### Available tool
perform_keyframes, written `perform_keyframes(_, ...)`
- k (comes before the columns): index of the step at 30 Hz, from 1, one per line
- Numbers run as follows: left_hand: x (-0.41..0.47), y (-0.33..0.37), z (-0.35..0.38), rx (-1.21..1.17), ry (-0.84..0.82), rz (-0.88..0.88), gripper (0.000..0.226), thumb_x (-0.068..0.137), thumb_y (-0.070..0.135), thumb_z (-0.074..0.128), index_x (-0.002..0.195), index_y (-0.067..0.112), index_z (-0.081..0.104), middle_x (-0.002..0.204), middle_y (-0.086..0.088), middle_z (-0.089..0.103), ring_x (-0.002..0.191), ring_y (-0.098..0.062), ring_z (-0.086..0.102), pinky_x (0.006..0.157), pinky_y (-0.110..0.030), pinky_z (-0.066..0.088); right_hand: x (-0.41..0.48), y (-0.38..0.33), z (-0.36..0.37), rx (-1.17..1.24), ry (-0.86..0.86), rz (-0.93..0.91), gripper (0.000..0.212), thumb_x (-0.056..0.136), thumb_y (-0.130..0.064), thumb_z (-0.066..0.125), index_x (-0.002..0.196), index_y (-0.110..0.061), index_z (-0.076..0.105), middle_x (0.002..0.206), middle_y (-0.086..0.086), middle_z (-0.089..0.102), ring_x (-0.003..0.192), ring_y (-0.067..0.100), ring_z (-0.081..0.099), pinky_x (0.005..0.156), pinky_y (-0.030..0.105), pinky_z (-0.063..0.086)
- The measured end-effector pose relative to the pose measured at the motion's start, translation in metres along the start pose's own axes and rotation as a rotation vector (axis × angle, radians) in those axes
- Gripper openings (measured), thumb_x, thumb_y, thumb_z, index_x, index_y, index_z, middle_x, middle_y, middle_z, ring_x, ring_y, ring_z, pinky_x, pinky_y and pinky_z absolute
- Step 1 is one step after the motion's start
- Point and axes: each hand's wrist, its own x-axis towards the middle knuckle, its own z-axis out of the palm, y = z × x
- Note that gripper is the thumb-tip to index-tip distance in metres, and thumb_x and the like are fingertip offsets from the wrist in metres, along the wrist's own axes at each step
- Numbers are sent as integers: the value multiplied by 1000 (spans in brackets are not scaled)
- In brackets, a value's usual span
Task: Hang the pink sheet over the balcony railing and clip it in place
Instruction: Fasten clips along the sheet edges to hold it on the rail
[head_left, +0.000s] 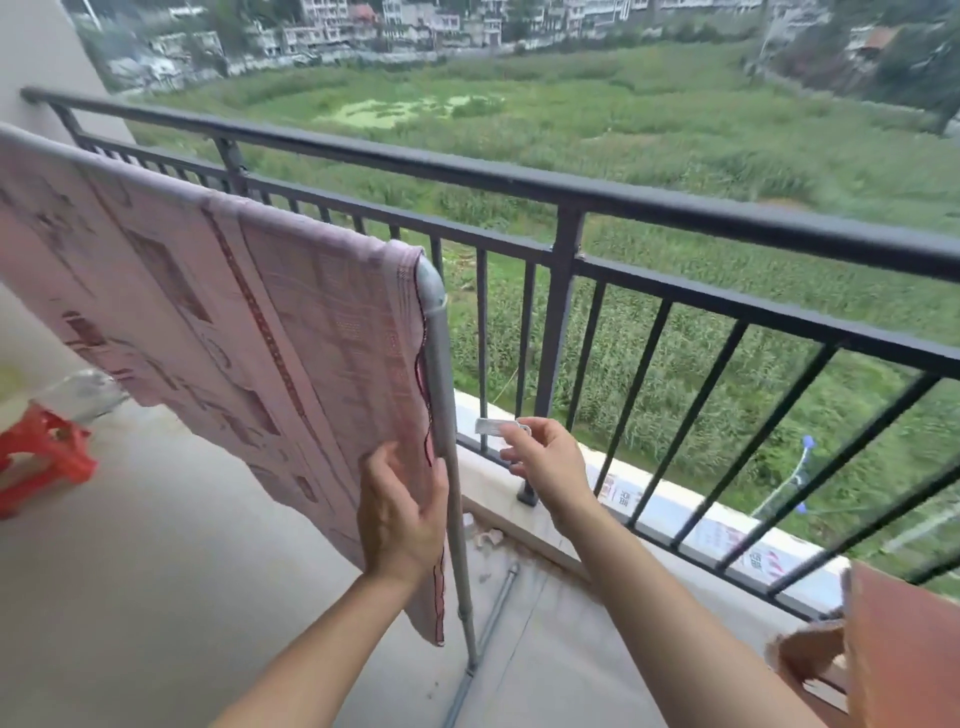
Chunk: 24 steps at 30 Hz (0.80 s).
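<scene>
The pink patterned sheet (218, 312) hangs over the top bar of a grey metal drying rack (441, 374), just inside the dark balcony railing (566, 197). My left hand (400, 514) presses flat on the sheet's lower right edge, against the rack's upright pole. My right hand (545, 462) is to the right of the pole and pinches a small silver metal clip (496, 427), which points left toward the pole and sheet edge without touching them.
A red plastic stool (41, 452) stands at the left on the concrete floor. A brown cardboard box (893, 654) sits at the lower right. The rack's base tube (493, 618) lies on the floor by the low ledge (561, 525) under the railing.
</scene>
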Motion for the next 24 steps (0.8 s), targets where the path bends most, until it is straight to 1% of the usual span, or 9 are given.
perform_keyframes(3,13,2,-3,97,15,25,46,91,45,48,114,6,52,102,-8,59,87,-22,56,70,-25,40,9,-9,3,55,-65,92,32,91,-39,62,106,-11,61,97,7,69,71,14,65,67,32,51)
perform_keyframes(5,17,0,-5,202,23,28,26,94,32,48,99,9,59,94,-7,60,86,-26,58,66,-26,37,12,-15,4,139,-100,175,28,94,-36,59,106,-10,59,89,7,65,67,15,59,65,31,46)
perform_keyframes(8,11,6,-8,242,101,-59,10,94,10,54,86,6,58,82,-9,59,76,-29,56,63,-28,33,15,-23,2,304,-202,275,14,93,-19,62,101,-7,60,91,9,64,72,17,65,61,25,49)
perform_keyframes(12,-2,12,-10,273,91,-114,10,93,15,50,83,11,51,74,-10,58,72,-33,54,61,-30,32,27,-27,0,392,-370,373,9,86,6,51,93,2,54,96,15,56,79,25,70,53,20,55)
perform_keyframes(14,-3,16,-8,294,76,-152,10,92,12,55,84,13,50,74,-9,58,74,-34,55,61,-31,32,31,-30,2,311,-432,419,9,87,2,44,94,-2,50,93,13,51,74,24,64,50,22,53)
perform_keyframes(17,-4,26,-7,329,64,-178,10,91,15,59,85,14,51,78,-6,61,79,-31,57,62,-32,37,38,-33,8,142,-548,420,4,88,-13,43,87,-13,46,78,5,44,58,18,52,47,23,40)
perform_keyframes(19,-4,30,-6,344,56,-203,13,90,19,60,84,15,50,80,-3,62,79,-28,57,64,-32,38,43,-38,12,100,-598,398,7,88,-21,45,88,-15,49,77,3,46,51,15,52,46,23,37)
perform_keyframes(22,-2,34,-6,324,35,-227,12,91,23,61,84,16,54,81,2,64,79,-26,58,66,-32,39,50,-45,16,96,-586,340,9,92,-19,47,87,-14,53,75,2,50,55,15,55,50,24,37)
perform_keyframes(24,0,36,-5,328,18,-245,11,92,24,61,86,16,56,81,6,63,77,-24,57,66,-30,37,53,-48,17,62,-600,277,5,88,-18,51,88,-14,49,72,1,44,54,14,47,49,25,38)
